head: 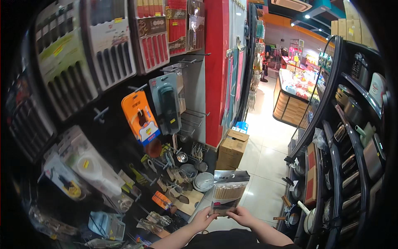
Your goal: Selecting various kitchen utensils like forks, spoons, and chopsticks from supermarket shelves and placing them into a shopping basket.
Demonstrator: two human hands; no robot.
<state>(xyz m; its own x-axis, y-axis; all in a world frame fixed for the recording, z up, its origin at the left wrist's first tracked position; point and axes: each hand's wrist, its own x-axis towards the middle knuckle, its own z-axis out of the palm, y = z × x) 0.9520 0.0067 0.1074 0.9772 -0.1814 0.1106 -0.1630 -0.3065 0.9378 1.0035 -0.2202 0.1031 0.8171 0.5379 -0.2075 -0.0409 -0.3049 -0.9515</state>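
Observation:
Both hands hold a clear plastic packet of thin wooden sticks (pixel 229 192) upright by its bottom edge, in front of the body. My left hand (pixel 203 218) grips the lower left corner, and my right hand (pixel 242 216) the lower right corner. The packet has a dark header with a hang hole and bears writing. Left of it, metal bowls (pixel 203 181) and a wooden board (pixel 186 200) lie low by the display wall. An orange carded item (pixel 140 118) and a dark item in a clear blister pack (pixel 166 104) hang on hooks farther up.
Packs of chopsticks (pixel 115 63) hang along the upper left. A cardboard box (pixel 232 148) stands on the tiled floor beside a red pillar (pixel 214 74). Shelves with pans (pixel 307 218) and pots (pixel 353 109) line the right side. A wood-sided counter (pixel 290 104) stands farther down the aisle.

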